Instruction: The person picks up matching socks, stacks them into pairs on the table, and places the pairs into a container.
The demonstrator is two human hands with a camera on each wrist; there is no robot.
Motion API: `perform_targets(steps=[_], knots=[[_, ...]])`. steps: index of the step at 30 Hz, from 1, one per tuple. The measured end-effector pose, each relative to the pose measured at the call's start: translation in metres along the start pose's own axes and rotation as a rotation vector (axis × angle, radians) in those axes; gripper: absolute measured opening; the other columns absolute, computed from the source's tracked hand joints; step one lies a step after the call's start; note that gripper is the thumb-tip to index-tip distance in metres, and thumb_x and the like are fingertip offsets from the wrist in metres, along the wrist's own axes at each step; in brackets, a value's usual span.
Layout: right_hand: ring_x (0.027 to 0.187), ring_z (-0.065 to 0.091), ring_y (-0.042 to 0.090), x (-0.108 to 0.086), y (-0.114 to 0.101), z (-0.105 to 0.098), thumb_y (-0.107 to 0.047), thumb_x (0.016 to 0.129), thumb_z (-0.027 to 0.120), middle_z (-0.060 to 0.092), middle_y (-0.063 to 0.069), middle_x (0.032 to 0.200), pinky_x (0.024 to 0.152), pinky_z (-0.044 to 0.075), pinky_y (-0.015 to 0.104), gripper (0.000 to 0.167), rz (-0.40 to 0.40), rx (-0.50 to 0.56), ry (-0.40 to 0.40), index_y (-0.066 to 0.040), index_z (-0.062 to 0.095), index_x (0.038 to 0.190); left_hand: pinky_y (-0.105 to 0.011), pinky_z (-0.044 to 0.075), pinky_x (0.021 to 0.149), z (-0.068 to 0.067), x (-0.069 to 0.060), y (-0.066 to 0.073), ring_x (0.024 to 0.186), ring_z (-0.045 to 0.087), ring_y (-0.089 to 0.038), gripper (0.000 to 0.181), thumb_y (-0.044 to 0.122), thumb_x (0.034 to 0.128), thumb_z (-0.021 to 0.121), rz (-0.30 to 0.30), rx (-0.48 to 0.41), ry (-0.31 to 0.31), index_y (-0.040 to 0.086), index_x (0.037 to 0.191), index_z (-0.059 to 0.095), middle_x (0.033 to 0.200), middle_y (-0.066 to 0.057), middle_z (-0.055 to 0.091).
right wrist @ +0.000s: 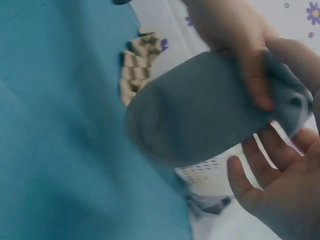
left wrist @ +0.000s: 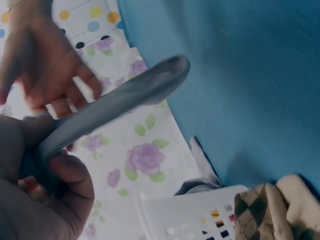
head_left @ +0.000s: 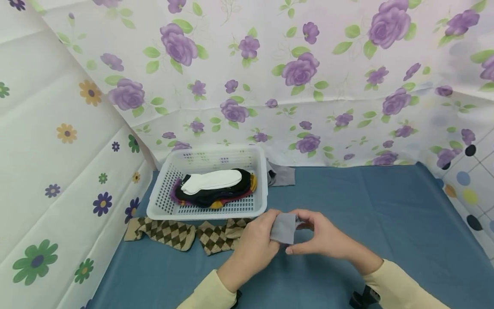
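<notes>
Checked socks (head_left: 170, 234) lie left, near the white basket (head_left: 171, 214), which holds a white sock (head_left: 212, 180) on black ones (head_left: 200, 198). The left hand (head_left: 252, 242) has its grip pinching a grey sock (head_left: 283, 228); only the wrist views show its long rounded end. The basket partly hides another grey sock (head_left: 284, 175), far right. The right hand's (head_left: 326, 236) grip is loosely spread; contact is unclear.

On my feed I see a white basket (head_left: 159, 201) holding a white sock (head_left: 211, 180) atop black ones (head_left: 204, 198), argyle socks (head_left: 170, 233) on its near side, floral sheeting (head_left: 335, 81) behind it, blue cloth (head_left: 378, 206) beneath.
</notes>
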State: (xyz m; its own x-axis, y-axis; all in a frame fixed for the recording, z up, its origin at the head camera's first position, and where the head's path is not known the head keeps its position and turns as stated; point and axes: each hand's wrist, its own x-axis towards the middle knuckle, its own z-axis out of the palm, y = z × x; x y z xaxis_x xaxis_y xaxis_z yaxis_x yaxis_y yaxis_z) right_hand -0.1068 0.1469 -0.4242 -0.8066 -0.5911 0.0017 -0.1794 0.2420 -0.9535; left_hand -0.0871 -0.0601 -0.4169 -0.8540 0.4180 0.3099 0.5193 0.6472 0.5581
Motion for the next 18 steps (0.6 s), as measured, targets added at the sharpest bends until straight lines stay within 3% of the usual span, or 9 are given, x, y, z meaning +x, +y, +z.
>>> perform_targets(steps=[4, 6, 9, 12, 14, 18], knots=[[0.116, 0.052, 0.012, -0.001, 0.010, 0.010, -0.021, 0.076, 0.078, 0.056, -0.006, 0.127, 0.096, 0.043, 0.047, 0.062, 0.002, 0.017, 0.014, -0.028, 0.049, 0.130, -0.024, 0.053, 0.075, -0.001, 0.002, 0.003, 0.094, 0.062, -0.004, 0.028, 0.026, 0.0918, 0.059, -0.088, -0.143, 0.010, 0.022, 0.118, 0.052, 0.108, 0.004, 0.063], [0.114, 0.054, 0.012, -0.001, 0.013, 0.013, -0.025, 0.078, 0.076, 0.058, -0.005, 0.124, 0.095, 0.044, 0.044, 0.054, 0.009, 0.017, 0.030, -0.027, 0.053, 0.127, -0.024, 0.052, 0.074, -0.002, 0.003, 0.004, 0.093, 0.062, -0.004, 0.030, 0.039, 0.0926, 0.056, -0.113, -0.188, 0.006, 0.025, 0.118, 0.051, 0.108, 0.005, 0.063], [0.100, 0.060, 0.013, 0.000, 0.015, 0.015, -0.027, 0.081, 0.074, 0.065, -0.001, 0.108, 0.085, 0.050, 0.037, 0.031, -0.015, 0.019, 0.056, -0.020, 0.064, 0.109, -0.024, 0.052, 0.074, -0.003, 0.005, 0.006, 0.093, 0.061, -0.002, 0.034, 0.053, 0.0920, 0.048, -0.142, -0.239, -0.020, 0.031, 0.118, 0.050, 0.108, 0.009, 0.062], [0.075, 0.061, 0.011, 0.000, 0.016, 0.013, -0.028, 0.082, 0.072, 0.065, 0.002, 0.083, 0.067, 0.052, 0.031, 0.018, -0.031, 0.007, 0.063, -0.013, 0.065, 0.088, -0.025, 0.051, 0.077, -0.005, 0.005, 0.005, 0.096, 0.061, -0.001, 0.034, 0.055, 0.0943, 0.041, -0.160, -0.247, -0.028, 0.036, 0.121, 0.049, 0.112, 0.012, 0.062], [0.059, 0.054, 0.011, -0.002, 0.018, 0.009, -0.029, 0.082, 0.072, 0.056, 0.002, 0.067, 0.057, 0.049, 0.030, 0.023, -0.003, 0.016, 0.057, -0.011, 0.058, 0.077, -0.026, 0.051, 0.077, -0.007, 0.005, 0.003, 0.097, 0.061, -0.001, 0.034, 0.053, 0.0966, 0.037, -0.167, -0.252, -0.023, 0.036, 0.124, 0.050, 0.115, 0.012, 0.062], [0.059, 0.059, 0.018, -0.010, 0.023, -0.002, -0.030, 0.087, 0.066, 0.060, 0.006, 0.071, 0.056, 0.050, 0.035, 0.021, 0.060, 0.057, 0.027, -0.010, 0.061, 0.088, -0.026, 0.051, 0.077, -0.013, 0.004, -0.001, 0.096, 0.062, -0.005, 0.032, 0.041, 0.1010, 0.034, -0.165, -0.283, 0.010, 0.031, 0.125, 0.053, 0.116, 0.007, 0.063]])
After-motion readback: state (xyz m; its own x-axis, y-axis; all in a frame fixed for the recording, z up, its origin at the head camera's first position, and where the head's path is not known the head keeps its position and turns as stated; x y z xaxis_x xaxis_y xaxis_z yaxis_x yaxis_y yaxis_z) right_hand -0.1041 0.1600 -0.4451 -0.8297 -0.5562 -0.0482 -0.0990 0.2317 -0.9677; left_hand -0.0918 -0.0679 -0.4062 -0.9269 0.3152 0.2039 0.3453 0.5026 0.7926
